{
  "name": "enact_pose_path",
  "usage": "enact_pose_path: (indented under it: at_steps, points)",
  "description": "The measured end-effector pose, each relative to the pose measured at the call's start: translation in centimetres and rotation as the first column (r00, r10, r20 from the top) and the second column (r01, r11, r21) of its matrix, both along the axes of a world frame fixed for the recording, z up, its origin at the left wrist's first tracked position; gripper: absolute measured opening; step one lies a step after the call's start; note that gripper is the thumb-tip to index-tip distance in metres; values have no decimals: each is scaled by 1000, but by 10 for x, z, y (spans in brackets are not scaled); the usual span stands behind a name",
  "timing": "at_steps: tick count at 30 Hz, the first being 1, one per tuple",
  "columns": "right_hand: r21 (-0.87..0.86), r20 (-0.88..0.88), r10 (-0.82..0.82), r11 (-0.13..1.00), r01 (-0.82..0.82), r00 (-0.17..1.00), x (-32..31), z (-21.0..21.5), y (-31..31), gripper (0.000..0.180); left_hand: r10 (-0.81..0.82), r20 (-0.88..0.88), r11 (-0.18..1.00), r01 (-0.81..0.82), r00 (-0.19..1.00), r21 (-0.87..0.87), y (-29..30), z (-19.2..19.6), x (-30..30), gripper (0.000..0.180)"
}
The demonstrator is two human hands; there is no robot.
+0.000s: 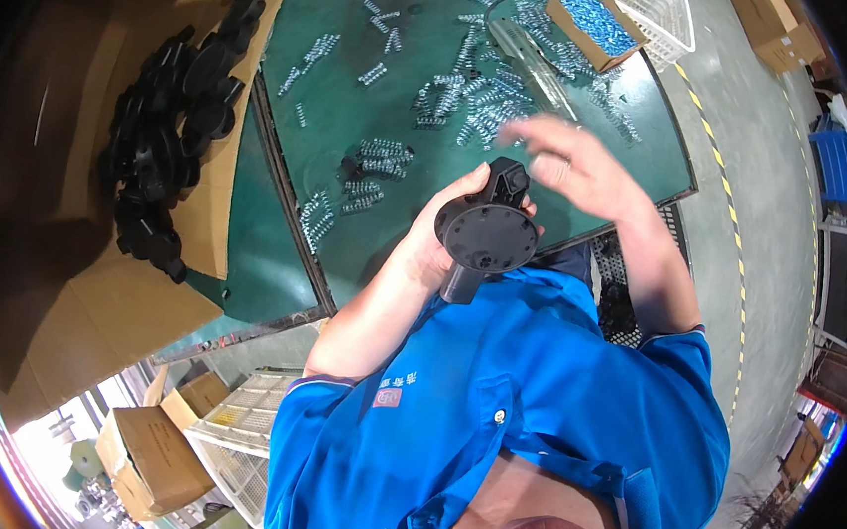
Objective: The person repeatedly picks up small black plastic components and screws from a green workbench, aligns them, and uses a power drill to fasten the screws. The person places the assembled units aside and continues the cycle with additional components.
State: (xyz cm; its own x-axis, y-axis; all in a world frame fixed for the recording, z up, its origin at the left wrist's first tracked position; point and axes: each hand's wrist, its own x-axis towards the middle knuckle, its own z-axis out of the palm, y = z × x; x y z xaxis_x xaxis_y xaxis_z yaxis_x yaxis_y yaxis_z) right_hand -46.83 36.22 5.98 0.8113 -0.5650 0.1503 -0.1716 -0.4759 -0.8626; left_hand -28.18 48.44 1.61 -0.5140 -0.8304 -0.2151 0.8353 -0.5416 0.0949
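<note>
Held in front of my blue shirt is a black plastic part [490,240] with a round, flat disc, small holes near its rim and a short stem pointing down. My left hand [433,233] is wrapped around it from the left side. Just right of its upper end, my right hand [572,167] hovers over the table with fingers stretched and somewhat blurred, and I see nothing in them. Loose metal coil springs [447,97] lie in a pile beyond both hands. A smaller group of springs [384,157] sits nearer, left of the black part.
The green table [343,89] carries more scattered springs and a clear plastic strip [534,66]. At its far right stand a small carton [601,25] of blue pieces and a white basket [662,20]. A large cardboard box [213,218] on the left holds several black parts [160,134].
</note>
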Motion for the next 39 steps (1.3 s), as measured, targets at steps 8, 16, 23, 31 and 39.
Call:
enact_pose_path:
  at_steps: [8,16,23,31,39]
  points:
    - [421,36,-169,896,139,985,-45,-2,26,31,-112,159,993,104,981,54,-15,0,-51,51]
    - [170,-638,-36,968,186,769,-221,12,7,49,554,823,647,556,127,-522,-16,19,-44,42]
    - [-639,-370,-493,751,169,788,-143,14,-32,22,561,750,815,392,-350,-427,-19,29,23,18]
    - [-753,-489,-675,647,123,553,-42,-52,-220,29,768,509,631,599,-389,-493,23,20,33,18]
    - [-715,-569,-663,691,105,487,-30,-29,-211,21,312,320,906,179,-894,-384,105,-7,135,17]
